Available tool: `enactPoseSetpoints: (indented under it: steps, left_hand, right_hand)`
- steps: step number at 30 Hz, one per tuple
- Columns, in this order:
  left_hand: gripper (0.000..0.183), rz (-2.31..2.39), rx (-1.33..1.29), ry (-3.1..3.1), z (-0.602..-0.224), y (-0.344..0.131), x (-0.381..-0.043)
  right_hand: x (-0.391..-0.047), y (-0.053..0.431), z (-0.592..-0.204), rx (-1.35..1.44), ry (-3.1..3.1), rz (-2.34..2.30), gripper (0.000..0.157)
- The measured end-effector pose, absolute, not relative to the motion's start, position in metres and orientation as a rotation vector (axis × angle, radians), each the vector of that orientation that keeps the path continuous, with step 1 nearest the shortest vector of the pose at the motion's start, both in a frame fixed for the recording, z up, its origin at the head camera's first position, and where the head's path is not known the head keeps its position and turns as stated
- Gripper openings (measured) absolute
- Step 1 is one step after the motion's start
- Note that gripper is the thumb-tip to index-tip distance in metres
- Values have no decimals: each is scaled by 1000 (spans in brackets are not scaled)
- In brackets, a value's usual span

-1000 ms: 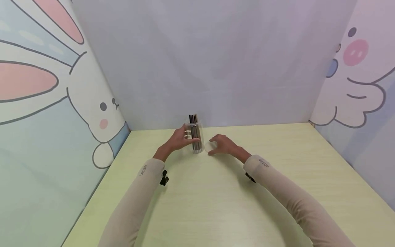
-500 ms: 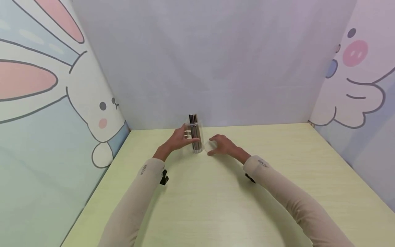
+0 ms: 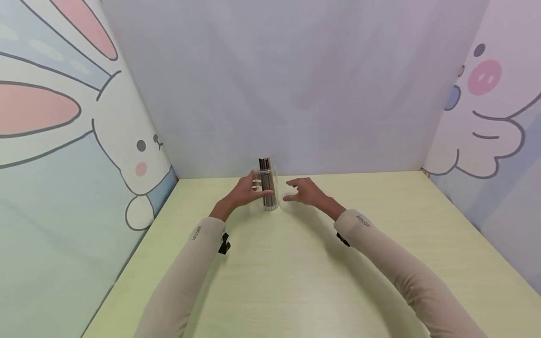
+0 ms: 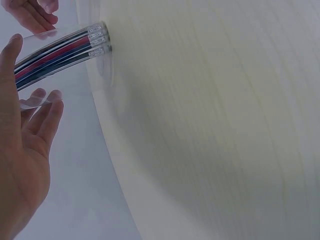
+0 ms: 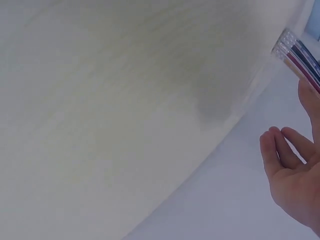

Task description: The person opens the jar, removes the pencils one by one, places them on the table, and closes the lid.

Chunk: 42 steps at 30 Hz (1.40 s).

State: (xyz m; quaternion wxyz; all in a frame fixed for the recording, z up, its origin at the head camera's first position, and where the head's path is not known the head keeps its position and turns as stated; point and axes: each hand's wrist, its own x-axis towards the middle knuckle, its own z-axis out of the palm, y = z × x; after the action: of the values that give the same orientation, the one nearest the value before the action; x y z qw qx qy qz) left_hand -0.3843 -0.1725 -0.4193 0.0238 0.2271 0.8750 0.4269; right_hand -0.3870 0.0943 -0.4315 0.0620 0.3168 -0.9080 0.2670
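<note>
Near the back wall my left hand [image 3: 245, 190] grips a clear cylindrical container [image 3: 276, 185], thumb in front and fingers round the side. The container stands upright on the table, holding a bundle of pencils [image 3: 267, 188]. In the left wrist view the pencils [image 4: 60, 54] look dark, red and blue, with silvery ends at the container's base. Just to the right, my right hand [image 3: 309, 191] is slightly raised with thumb and fingers apart, pointing toward the container. Whether a clear thing lies between its fingers cannot be made out; the right wrist view shows this hand [image 5: 295, 175] partly cut off.
The pale wooden table [image 3: 287, 281] stretches toward me and to both sides. A plain back wall [image 3: 296, 94] rises close behind the container. Side walls carry a cartoon rabbit [image 3: 127, 155] on the left and another cartoon animal [image 3: 486, 126] on the right.
My right hand has risen slightly from the table. The faint clear disc that lay between its fingers no longer shows there. The left hand, container and pencils stay in place.
</note>
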Motion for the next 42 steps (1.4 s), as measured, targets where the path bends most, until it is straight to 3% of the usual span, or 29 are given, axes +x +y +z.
enactPoseSetpoints:
  steps: [7, 21, 29, 42]
  left_hand:
    - [82, 1310, 698, 2710, -417, -174, -382]
    - [78, 1334, 715, 2704, -417, -177, -384]
    - [80, 1349, 739, 2697, -421, -180, -385]
    - [78, 1356, 757, 2676, -425, -178, -385]
  right_hand:
    - [-392, 96, -417, 988, -2634, 778, 51]
    - [-398, 86, -369, 950, -2625, 762, 51]
    - [-397, 80, -343, 994, -2574, 777, 40]
    - [-397, 71, -324, 1003, -2530, 838, 35]
